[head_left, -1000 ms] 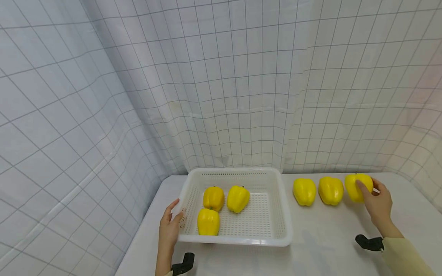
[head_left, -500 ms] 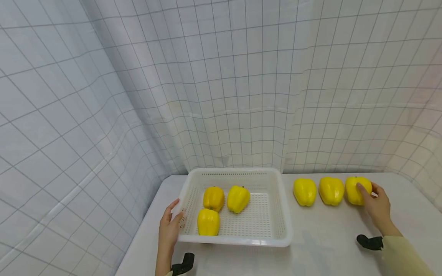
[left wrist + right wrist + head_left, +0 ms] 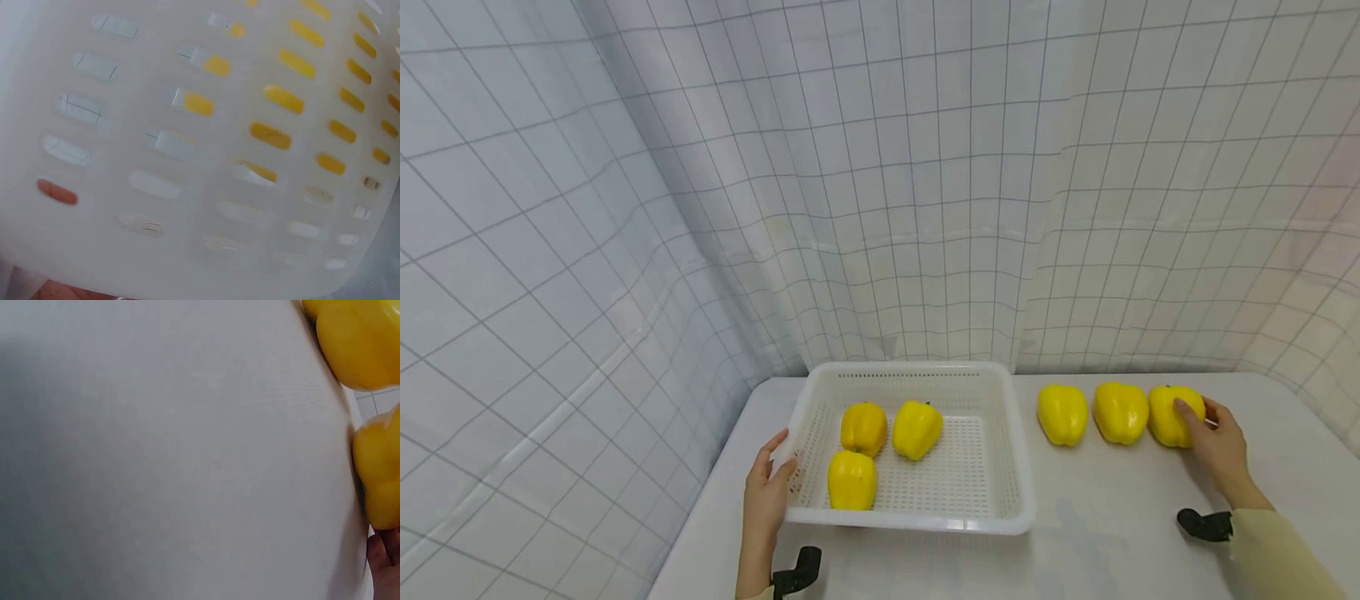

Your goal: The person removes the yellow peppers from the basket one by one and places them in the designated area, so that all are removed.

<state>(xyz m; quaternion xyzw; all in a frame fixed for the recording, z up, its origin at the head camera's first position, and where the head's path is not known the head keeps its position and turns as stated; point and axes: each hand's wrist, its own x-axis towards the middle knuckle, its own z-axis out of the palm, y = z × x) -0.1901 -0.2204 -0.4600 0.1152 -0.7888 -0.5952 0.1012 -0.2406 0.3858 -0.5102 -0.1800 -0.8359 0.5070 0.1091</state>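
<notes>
In the head view, my left hand (image 3: pixel 765 492) grips the left side of a white perforated plastic basket (image 3: pixel 910 521). The left wrist view looks closely at the slotted basket wall (image 3: pixel 175 187), with yellow showing through the slots. Three yellow bell peppers lie inside: a deeper-toned one (image 3: pixel 863 428), one on its right (image 3: pixel 917 430) and one in front (image 3: pixel 852 481). At the far right, my right hand (image 3: pixel 1221 446) holds a yellow bell pepper (image 3: pixel 1172 421) at the table surface, thumb on its near face. In the right wrist view, fingertips (image 3: pixel 378 550) touch that pepper (image 3: pixel 378 475).
Two more yellow bell peppers, one beside the basket (image 3: pixel 1063 415) and one in the middle (image 3: pixel 1121 413), stand in a row with the held one. They sit on a white table (image 3: pixel 1105 533). White grid-patterned curtains (image 3: pixel 910 208) hang behind and to the left.
The held bell pepper has come down and slightly left with my right hand, to just beside the middle pepper. My left hand and the basket have stayed put.
</notes>
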